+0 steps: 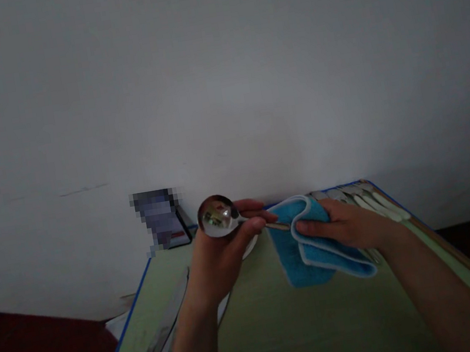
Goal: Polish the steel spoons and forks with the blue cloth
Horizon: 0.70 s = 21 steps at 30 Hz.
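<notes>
Closed round the neck and handle of a shiny metal spoon (216, 216) with a round bowl is my left hand (224, 256). The bowl points left and reflects the room. My right hand (346, 222) grips a folded blue cloth (295, 258) with pale edging, thumb on top. The end of the spoon's handle goes into a fold of this cloth, so its tip is hidden. Both hands are held above the green tabletop (304, 331). Partly covered behind my left hand is a white, round-edged object (252, 248).
Several utensils with white handles (380, 204) lie at the table's back right. Long grey metallic pieces (154, 343) lie along the left side. A dark-framed screen (170, 225), partly blurred, leans on the wall (220, 83). Blue edging borders the table.
</notes>
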Each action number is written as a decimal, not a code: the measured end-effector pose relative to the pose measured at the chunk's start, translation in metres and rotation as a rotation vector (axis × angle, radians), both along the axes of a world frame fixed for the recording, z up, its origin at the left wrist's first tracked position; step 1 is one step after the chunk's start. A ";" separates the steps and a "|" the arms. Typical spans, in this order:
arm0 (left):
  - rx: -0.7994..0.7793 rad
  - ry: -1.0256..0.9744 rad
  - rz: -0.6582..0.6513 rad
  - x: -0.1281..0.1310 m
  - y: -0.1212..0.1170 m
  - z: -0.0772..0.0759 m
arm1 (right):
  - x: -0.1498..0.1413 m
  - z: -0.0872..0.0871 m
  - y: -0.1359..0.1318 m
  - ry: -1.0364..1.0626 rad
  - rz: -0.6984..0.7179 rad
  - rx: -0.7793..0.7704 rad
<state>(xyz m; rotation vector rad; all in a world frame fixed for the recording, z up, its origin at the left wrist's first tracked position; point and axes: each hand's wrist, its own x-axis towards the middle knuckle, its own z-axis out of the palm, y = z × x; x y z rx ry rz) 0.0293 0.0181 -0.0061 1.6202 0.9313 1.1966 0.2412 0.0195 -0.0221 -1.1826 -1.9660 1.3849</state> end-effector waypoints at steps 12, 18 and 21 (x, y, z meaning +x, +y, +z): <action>-0.100 0.430 -0.004 -0.004 -0.002 0.002 | 0.025 -0.008 0.007 0.380 -0.460 -0.066; 0.029 0.676 0.012 -0.005 -0.004 0.005 | 0.017 -0.003 0.009 0.555 -0.369 -0.141; 0.026 0.694 -0.046 -0.004 -0.005 0.005 | 0.014 -0.004 0.009 0.518 -0.331 -0.119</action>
